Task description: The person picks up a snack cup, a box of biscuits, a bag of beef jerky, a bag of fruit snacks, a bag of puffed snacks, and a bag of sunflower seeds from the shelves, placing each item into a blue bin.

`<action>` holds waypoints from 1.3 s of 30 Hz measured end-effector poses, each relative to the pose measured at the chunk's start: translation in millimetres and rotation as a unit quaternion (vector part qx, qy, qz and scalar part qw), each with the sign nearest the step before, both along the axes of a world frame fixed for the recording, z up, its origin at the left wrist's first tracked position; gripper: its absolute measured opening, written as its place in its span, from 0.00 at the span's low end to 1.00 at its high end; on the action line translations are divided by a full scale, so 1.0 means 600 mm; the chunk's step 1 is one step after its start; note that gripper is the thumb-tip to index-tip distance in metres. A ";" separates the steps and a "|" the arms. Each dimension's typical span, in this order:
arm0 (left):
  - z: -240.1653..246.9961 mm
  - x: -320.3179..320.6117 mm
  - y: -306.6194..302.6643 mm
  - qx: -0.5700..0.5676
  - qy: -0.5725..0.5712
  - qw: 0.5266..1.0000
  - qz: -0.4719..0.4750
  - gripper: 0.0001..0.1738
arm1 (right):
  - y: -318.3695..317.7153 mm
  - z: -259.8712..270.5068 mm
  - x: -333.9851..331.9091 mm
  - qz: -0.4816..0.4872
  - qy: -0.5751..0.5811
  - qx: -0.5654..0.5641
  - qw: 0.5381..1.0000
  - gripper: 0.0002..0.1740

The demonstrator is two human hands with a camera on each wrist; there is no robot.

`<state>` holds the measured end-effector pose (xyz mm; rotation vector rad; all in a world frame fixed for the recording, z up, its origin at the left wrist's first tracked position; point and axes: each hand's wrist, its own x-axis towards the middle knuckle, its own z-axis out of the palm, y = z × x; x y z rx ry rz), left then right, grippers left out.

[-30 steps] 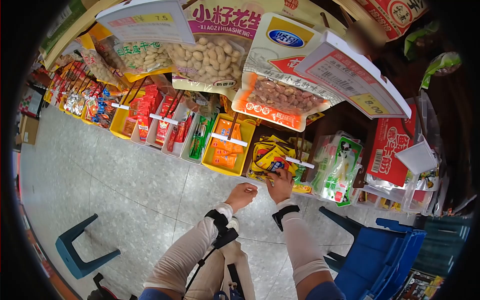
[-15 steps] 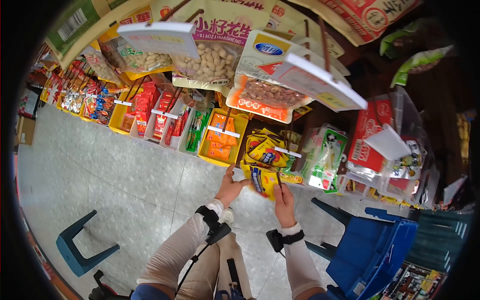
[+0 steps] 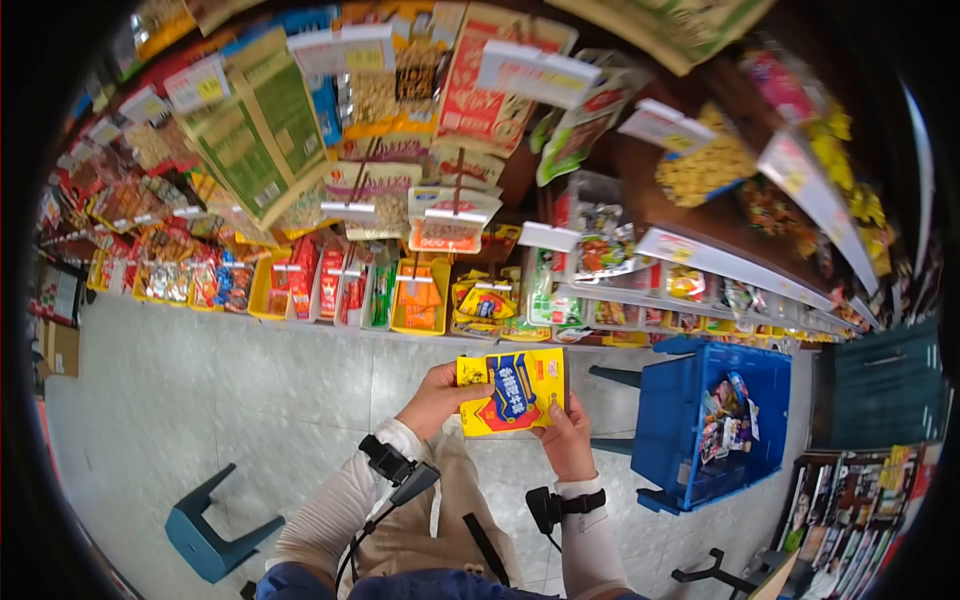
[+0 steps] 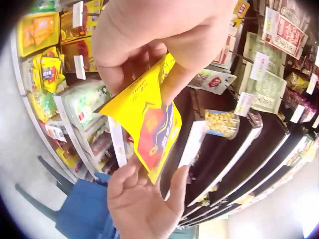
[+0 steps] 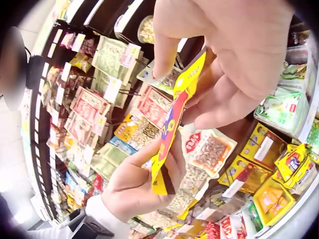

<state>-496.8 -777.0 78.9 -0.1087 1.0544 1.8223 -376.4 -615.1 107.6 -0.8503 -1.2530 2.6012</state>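
A flat yellow snack packet (image 3: pixel 515 388) with a blue and red label is held up in front of the body, its printed face upward in the head view. My left hand (image 3: pixel 432 402) grips its left edge, thumb lying over the front. At the lower right corner, my right hand (image 3: pixel 568 446) pinches it with the thumb on top. Seen from the left wrist, the packet (image 4: pixel 157 117) is bowed between both hands. From the right wrist it shows nearly edge-on. Similar yellow packets (image 3: pixel 486 302) lie in a bin on the low shelf ahead.
Beside that bin is a yellow bin (image 3: pixel 420 328) of orange packets. Nut bags hang above on hooks with price tags. To the right stands a blue crate (image 3: pixel 662 425) with several packets inside. A dark blue-green stool (image 3: pixel 215 540) sits on the grey floor at left.
My right hand has lifted the yellow packet out of the shelf bin and back toward the body. My left hand has taken hold of its other side. The head view has shifted, revealing the crate's contents.
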 end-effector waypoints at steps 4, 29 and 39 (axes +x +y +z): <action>0.115 0.041 0.014 0.036 0.036 0.998 0.030 0.14 | -0.027 0.088 0.053 -0.058 0.037 -0.015 0.998 0.18; 0.217 0.239 0.362 0.001 0.087 0.983 -0.161 0.18 | 0.281 0.192 0.264 -0.197 0.069 0.020 0.978 0.15; 0.140 0.390 0.710 -0.063 0.182 0.935 -0.299 0.20 | 0.624 0.117 0.442 -0.241 -0.033 0.188 0.952 0.18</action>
